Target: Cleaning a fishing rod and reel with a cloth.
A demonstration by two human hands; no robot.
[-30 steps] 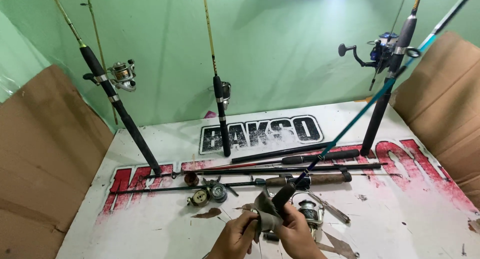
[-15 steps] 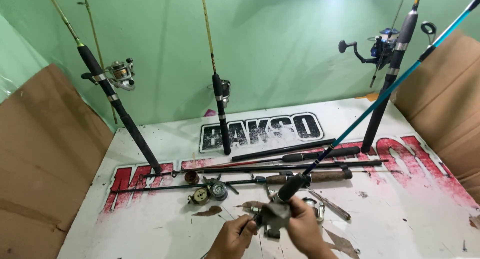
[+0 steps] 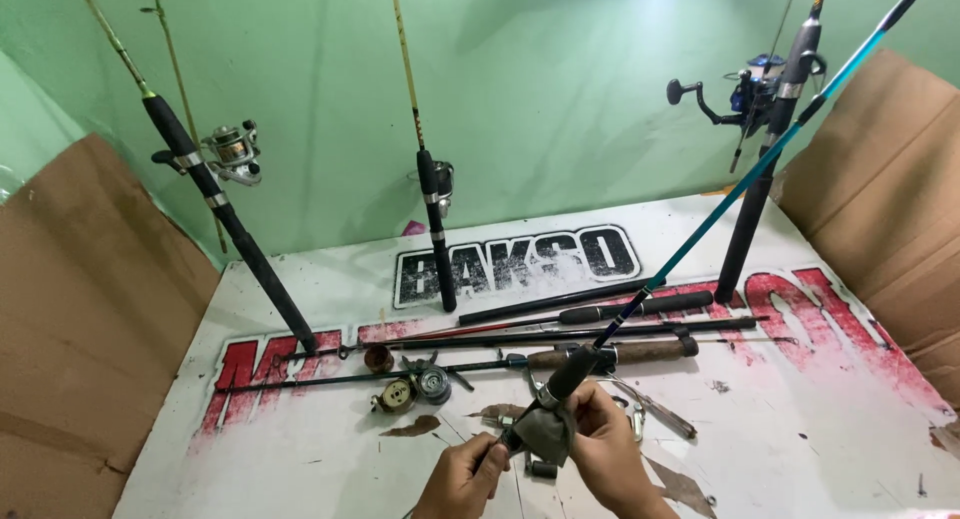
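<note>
Both hands work at the near edge of the bench [image 3: 860,379]. The left hand [image 3: 465,476] is closed around the butt of the teal rod [image 3: 700,229]. The right hand [image 3: 598,449] presses a grey cloth [image 3: 548,434] against the grip. Since a second ago the rod's tip has swung further right and up, and the hands have dropped lower, so the cloth sits nearer the butt. Loose reels [image 3: 412,389] lie left of them, unmoved.
</note>
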